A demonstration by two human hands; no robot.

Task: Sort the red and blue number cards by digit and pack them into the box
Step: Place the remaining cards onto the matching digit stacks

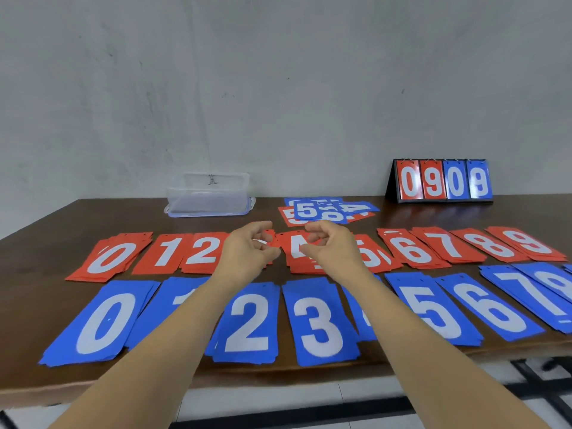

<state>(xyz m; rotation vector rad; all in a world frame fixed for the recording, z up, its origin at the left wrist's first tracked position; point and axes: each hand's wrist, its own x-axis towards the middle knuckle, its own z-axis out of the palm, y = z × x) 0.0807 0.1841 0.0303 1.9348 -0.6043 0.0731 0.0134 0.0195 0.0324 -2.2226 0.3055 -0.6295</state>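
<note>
Red number cards lie in a far row of piles by digit, from the red 0 pile to the red 9 pile. Closer to me runs a blue row from the blue 0 pile past the blue 3 pile to the blue 7 pile. A mixed unsorted heap sits behind the rows. The clear plastic box stands at the back left. My left hand hovers over the red 3 pile, my right hand over the red 4 pile. Both have loosely curled fingers and hold nothing.
A flip scoreboard reading 0909 stands at the back right against the grey wall. The brown table's front edge runs just below the blue row. My forearms cover the blue 1 and blue 4 piles in part.
</note>
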